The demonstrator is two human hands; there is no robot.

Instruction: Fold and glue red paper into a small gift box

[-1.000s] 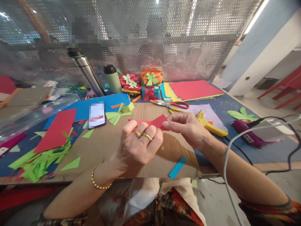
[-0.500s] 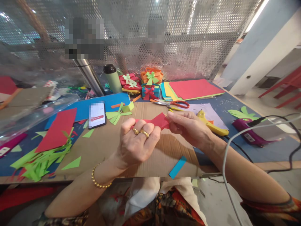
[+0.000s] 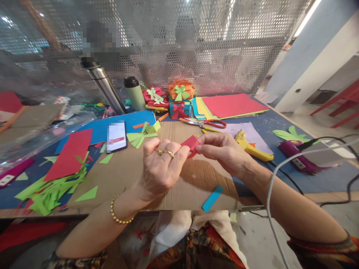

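A folded piece of red paper (image 3: 190, 144) is held between my two hands above the brown cardboard (image 3: 207, 175). My left hand (image 3: 164, 164), with rings on its fingers, is closed round the paper's left part and hides much of it. Thumb and fingers of my right hand (image 3: 220, 149) pinch its right end. Below them a blue paper strip (image 3: 212, 198) lies across the front of the cardboard. Beyond my hands sit a green paper bow (image 3: 138, 136) and red-handled scissors (image 3: 214, 123).
A yellow glue gun (image 3: 254, 149) lies right of my right hand, its cord trailing. At left are a phone (image 3: 116, 136), green paper strips (image 3: 56, 190) and a red sheet (image 3: 70, 155). Small decorated paper boxes (image 3: 179, 108), bottles and stacked coloured paper (image 3: 235, 106) stand behind.
My right fingers have shifted slightly inward and folded the right end of the red paper over. My left hand keeps its grip nearly in place.
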